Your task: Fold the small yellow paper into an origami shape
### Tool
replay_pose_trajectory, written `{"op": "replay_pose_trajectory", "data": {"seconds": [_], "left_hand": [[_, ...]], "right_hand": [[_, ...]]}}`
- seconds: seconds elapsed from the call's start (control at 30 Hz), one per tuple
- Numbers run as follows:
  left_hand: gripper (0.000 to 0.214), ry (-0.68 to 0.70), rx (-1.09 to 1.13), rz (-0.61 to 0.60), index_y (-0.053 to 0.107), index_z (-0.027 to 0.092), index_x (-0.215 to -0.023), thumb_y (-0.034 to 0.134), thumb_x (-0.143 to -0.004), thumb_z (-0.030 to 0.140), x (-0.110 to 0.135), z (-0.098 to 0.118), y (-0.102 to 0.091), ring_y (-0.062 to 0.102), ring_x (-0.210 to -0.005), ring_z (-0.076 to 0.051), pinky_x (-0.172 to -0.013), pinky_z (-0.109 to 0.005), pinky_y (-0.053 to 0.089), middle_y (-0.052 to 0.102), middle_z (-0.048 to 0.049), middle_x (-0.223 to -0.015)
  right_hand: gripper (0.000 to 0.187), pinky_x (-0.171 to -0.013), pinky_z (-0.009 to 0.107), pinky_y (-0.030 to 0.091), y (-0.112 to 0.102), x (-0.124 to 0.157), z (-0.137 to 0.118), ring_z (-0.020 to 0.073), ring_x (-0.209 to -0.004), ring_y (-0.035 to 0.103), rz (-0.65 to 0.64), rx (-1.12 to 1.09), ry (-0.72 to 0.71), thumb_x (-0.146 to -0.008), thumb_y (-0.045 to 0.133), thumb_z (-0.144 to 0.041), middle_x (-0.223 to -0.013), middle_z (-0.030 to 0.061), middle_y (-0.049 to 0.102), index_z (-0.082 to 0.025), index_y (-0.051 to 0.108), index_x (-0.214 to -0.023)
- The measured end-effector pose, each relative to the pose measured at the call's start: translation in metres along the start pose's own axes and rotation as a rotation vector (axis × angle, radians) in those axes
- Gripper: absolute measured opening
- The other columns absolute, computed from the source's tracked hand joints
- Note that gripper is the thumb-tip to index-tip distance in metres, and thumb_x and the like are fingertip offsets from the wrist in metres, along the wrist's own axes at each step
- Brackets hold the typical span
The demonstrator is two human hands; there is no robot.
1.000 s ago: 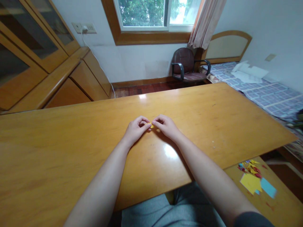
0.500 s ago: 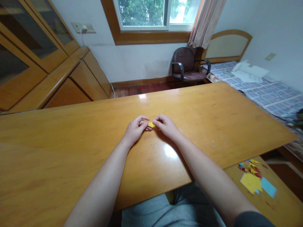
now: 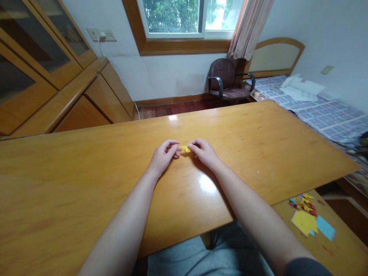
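Yellow paper piece point(image 3: 185, 148), one, small, over the wooden table point(image 3: 86, 184), right hand point(image 3: 202, 150) pinching one end, left hand point(image 3: 166, 154) curled at the other, cannot tell whether it grips, blue sheet point(image 3: 326, 228) and colourful scraps point(image 3: 305, 204) off to the right

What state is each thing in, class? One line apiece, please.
Small yellow paper: pinched by the right hand; folds too small to tell
Right hand: closed on the paper
Left hand: fingers curled at the paper's other end; grip unclear
Yellow sheet: lying flat
Blue sheet: lying flat
Colourful pieces: heaped
Curtain: drawn aside
Plug: in its socket
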State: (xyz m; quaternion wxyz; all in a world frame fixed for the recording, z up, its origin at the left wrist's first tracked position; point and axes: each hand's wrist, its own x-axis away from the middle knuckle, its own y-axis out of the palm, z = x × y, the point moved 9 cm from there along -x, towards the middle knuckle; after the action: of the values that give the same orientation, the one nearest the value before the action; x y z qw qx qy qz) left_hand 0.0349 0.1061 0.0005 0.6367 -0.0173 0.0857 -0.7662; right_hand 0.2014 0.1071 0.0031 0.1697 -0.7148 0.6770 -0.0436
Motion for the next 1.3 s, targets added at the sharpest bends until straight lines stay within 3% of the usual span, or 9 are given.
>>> {"op": "replay_pose_trajectory", "data": {"seconds": [0.17, 0.3, 0.47, 0.83, 1.1, 1.3], "left_hand": [[0.03, 0.035, -0.232, -0.058, 0.071, 0.017, -0.084, 0.07, -0.076, 0.045, 0.003, 0.01, 0.006, 0.065, -0.07, -0.017, -0.065, -0.025, 0.05, 0.072, -0.0044, -0.076], [0.03, 0.008, -0.196, -0.064, 0.071, 0.016, -0.078, 0.067, -0.079, 0.045, 0.003, 0.007, 0.005, 0.064, -0.066, -0.015, -0.064, -0.024, 0.049, 0.071, -0.0038, -0.07], [0.032, -0.058, -0.043, -0.013, 0.071, 0.015, -0.078, 0.072, -0.075, 0.047, 0.0, -0.004, 0.0, 0.065, -0.062, -0.015, -0.063, -0.026, 0.052, 0.072, -0.0045, -0.07], [0.034, -0.165, 0.074, -0.064, 0.072, 0.012, -0.077, 0.071, -0.074, 0.045, 0.004, -0.009, 0.007, 0.066, -0.063, -0.015, -0.065, -0.028, 0.055, 0.074, -0.0087, -0.075], [0.031, -0.164, 0.045, -0.088, 0.07, 0.012, -0.077, 0.067, -0.077, 0.042, 0.003, -0.009, 0.007, 0.068, -0.063, -0.016, -0.061, -0.027, 0.053, 0.074, -0.0099, -0.073], [0.03, -0.164, 0.024, -0.016, 0.07, 0.012, -0.075, 0.069, -0.075, 0.042, 0.004, -0.01, 0.003, 0.068, -0.062, -0.016, -0.063, -0.028, 0.055, 0.073, -0.0084, -0.07]], "right_hand": [[0.014, -0.069, 0.026, 0.045, 0.004, 0.003, -0.012, 0.0141, -0.073, 0.057, -0.044, 0.022, -0.06, -0.084, 0.06, -0.03, -0.075, 0.0006, 0.063, -0.017, 0.063, -0.079], [0.016, -0.072, 0.027, 0.046, 0.007, 0.005, -0.018, 0.0145, -0.076, 0.059, -0.067, 0.036, -0.105, -0.085, 0.062, -0.031, -0.08, 0.0022, 0.065, -0.017, 0.066, -0.081], [0.022, -0.073, 0.028, 0.049, 0.011, 0.004, -0.004, 0.0148, -0.078, 0.063, -0.11, -0.113, -0.003, -0.079, 0.068, -0.032, -0.089, 0.004, 0.07, -0.017, 0.069, -0.096], [0.024, -0.059, 0.023, 0.042, 0.016, 0.006, 0.005, 0.0113, -0.06, 0.057, -0.127, -0.27, 0.195, -0.072, 0.07, -0.037, -0.067, -0.0003, 0.066, -0.015, 0.065, -0.078], [0.024, -0.06, 0.024, 0.043, 0.017, 0.006, 0.009, 0.0118, -0.06, 0.059, -0.124, -0.288, 0.227, -0.07, 0.071, -0.037, -0.065, 0.0004, 0.066, -0.015, 0.064, -0.076], [0.024, -0.059, 0.024, 0.043, 0.016, 0.006, 0.009, 0.0116, -0.059, 0.059, -0.11, -0.273, 0.233, -0.07, 0.071, -0.036, -0.066, 0.0003, 0.066, -0.014, 0.064, -0.077]]}}
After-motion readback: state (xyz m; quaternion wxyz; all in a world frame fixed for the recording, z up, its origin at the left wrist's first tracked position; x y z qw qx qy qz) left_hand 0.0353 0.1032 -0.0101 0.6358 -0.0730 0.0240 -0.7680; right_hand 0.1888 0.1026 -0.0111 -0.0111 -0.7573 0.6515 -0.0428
